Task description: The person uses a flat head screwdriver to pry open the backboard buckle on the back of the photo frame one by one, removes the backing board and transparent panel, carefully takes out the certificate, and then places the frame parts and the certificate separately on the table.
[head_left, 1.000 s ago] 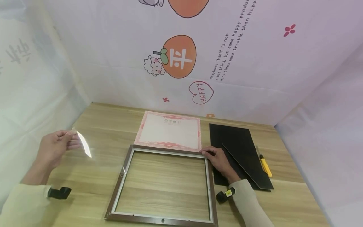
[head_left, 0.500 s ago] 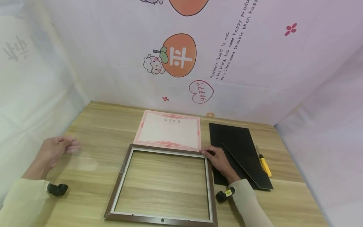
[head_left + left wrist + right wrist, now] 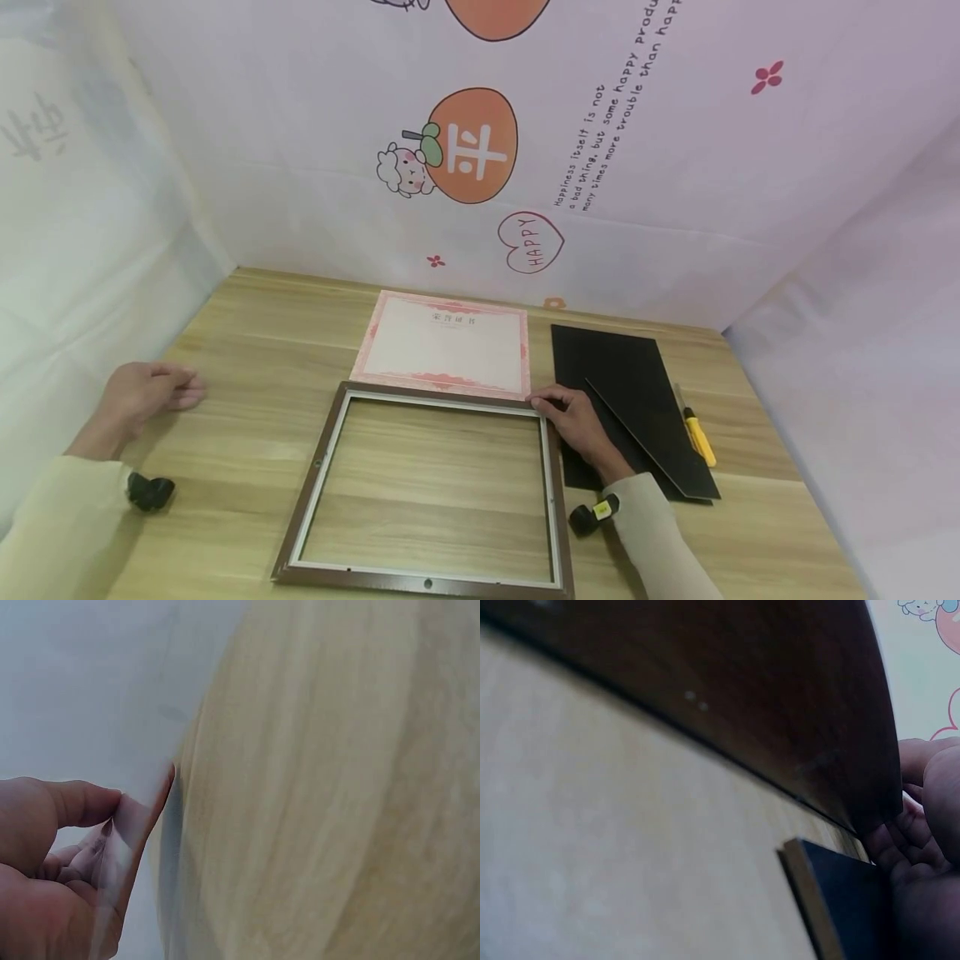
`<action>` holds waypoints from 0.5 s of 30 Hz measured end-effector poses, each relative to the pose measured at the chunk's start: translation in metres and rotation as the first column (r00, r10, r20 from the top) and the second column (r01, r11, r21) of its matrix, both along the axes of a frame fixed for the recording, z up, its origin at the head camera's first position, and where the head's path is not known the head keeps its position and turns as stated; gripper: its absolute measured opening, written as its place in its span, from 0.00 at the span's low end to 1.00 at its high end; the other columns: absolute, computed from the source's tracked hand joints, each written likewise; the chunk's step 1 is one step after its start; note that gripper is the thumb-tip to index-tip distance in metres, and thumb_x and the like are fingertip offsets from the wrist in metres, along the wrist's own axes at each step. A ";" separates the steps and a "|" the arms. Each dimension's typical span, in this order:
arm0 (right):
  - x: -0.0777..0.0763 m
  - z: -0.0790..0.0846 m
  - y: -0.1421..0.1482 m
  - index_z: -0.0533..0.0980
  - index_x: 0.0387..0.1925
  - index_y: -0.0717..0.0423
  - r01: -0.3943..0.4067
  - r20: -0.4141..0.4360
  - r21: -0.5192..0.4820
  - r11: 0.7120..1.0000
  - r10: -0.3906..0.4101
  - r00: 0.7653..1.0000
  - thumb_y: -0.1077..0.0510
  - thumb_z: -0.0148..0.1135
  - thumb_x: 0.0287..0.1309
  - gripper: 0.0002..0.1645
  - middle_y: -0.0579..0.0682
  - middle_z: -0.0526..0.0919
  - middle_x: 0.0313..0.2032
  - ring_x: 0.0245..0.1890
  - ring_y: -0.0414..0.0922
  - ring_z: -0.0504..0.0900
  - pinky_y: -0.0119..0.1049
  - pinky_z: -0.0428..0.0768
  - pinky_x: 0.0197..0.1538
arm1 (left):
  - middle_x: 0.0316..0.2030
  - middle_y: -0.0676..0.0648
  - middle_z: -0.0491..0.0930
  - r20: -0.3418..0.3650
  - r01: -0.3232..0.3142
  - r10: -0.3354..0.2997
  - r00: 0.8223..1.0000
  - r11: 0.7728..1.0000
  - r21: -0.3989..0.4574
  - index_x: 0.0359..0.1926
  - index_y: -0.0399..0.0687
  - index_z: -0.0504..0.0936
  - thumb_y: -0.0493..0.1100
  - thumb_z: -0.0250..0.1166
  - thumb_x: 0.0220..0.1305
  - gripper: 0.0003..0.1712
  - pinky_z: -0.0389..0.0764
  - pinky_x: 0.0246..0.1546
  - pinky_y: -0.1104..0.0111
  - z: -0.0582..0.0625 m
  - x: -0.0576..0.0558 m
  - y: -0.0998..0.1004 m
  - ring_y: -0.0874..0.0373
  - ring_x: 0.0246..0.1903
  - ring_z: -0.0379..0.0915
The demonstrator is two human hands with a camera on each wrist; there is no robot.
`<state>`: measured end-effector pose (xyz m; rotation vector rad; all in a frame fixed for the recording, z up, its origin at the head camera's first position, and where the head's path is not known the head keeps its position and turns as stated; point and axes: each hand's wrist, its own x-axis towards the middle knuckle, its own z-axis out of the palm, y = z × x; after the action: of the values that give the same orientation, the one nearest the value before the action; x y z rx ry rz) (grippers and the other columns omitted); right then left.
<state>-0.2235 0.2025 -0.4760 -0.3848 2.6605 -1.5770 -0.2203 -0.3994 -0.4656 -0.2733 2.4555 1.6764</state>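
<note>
At the left of the head view, my left hand (image 3: 146,396) pinches a clear plastic sheet (image 3: 135,817) between thumb and fingers. The sheet is almost invisible from the head; the left wrist view shows its edge running through the grip. A brown picture frame (image 3: 431,400) with a white inner lip lies on the wooden table, the tabletop showing through its opening. My right hand (image 3: 576,423) holds the frame's far right corner, thumb on the near side. In the right wrist view the frame's dark outer side (image 3: 780,697) meets the curled fingers.
A pink-bordered certificate (image 3: 446,346) lies just beyond the frame. Black boards (image 3: 611,362) overlap at the right, partly under my right forearm, with a yellow-handled screwdriver (image 3: 700,440) beside them. Printed white cloth walls (image 3: 322,225) enclose the table (image 3: 247,333).
My left hand has come down slightly and a little to the left, still pinching the clear sheet, whose bright glare has faded. The right hand and the frame have stayed put.
</note>
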 end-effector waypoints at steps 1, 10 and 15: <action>0.000 0.000 0.000 0.83 0.43 0.65 0.003 0.000 0.000 1.000 -0.003 1.000 0.62 0.61 0.66 0.11 0.60 0.86 0.46 0.49 0.47 0.82 0.24 0.76 0.50 | 0.25 0.63 0.86 0.003 0.002 -0.002 1.000 1.000 -0.001 0.58 0.13 0.64 0.39 0.47 0.76 0.26 0.85 0.35 0.73 0.000 0.000 0.000 0.67 0.27 0.85; 0.000 0.001 -0.001 0.83 0.43 0.65 0.009 0.006 0.002 1.000 -0.009 1.000 0.62 0.61 0.66 0.11 0.60 0.86 0.46 0.50 0.50 0.82 0.24 0.76 0.50 | 0.26 0.55 0.86 -0.045 -0.037 0.029 0.999 0.979 -0.199 0.58 0.12 0.66 0.40 0.50 0.75 0.28 0.85 0.31 0.73 0.002 -0.002 0.002 0.68 0.23 0.84; 0.000 0.001 -0.002 0.83 0.44 0.64 0.011 0.001 0.005 1.000 -0.011 1.000 0.62 0.61 0.66 0.11 0.59 0.86 0.46 0.50 0.51 0.82 0.24 0.76 0.50 | 0.28 0.37 0.87 -0.138 -0.070 0.013 0.990 0.904 -0.421 0.50 0.18 0.77 0.42 0.54 0.73 0.24 0.85 0.28 0.65 0.001 -0.002 0.003 0.62 0.20 0.84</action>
<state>-0.2233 0.2007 -0.4749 -0.3695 2.6708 -1.5725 -0.2227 -0.3963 -0.4645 -0.2725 2.9199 1.1836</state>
